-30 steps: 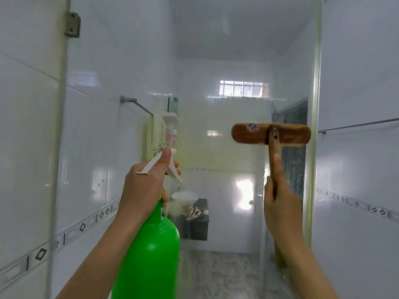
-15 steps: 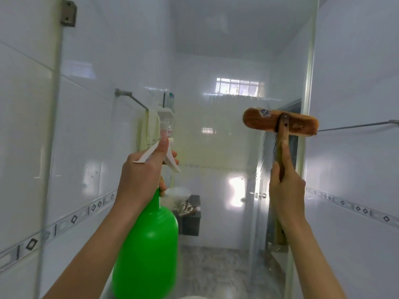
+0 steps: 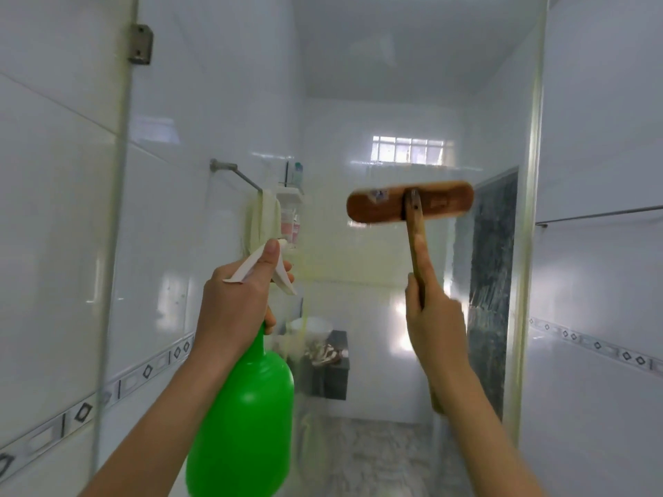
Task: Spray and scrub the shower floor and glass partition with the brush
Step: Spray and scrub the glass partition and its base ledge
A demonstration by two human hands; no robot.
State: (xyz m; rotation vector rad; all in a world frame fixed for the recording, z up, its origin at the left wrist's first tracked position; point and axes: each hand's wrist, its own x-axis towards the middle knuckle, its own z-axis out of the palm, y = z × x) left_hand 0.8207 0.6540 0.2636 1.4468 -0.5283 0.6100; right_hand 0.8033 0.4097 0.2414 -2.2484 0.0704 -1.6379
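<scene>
Nearest to me, my left grip (image 3: 236, 310) is curled tight around the neck of a green spray bottle (image 3: 247, 417), with the forefinger lying along its white trigger head. The bottle hangs upright, low and left of centre. To the right, my right grip (image 3: 434, 324) is closed around the wooden handle of the brush (image 3: 409, 202), forefinger stretched up along the shaft. The brush head sits level, above both hands, its wooden back facing me.

Just beyond stands the glass partition (image 3: 358, 84), marked with faint yellowish streaks; I cannot tell whether the bristles touch it. A metal hinge (image 3: 140, 43) sits on its upper left edge. Through the glass are a wall rail (image 3: 236, 175) with a pale towel (image 3: 267, 218), a grey marbled floor (image 3: 376, 457), a dark box (image 3: 333, 374) with a white bowl (image 3: 312, 326) on it, and farthest, a small window (image 3: 409, 149).
</scene>
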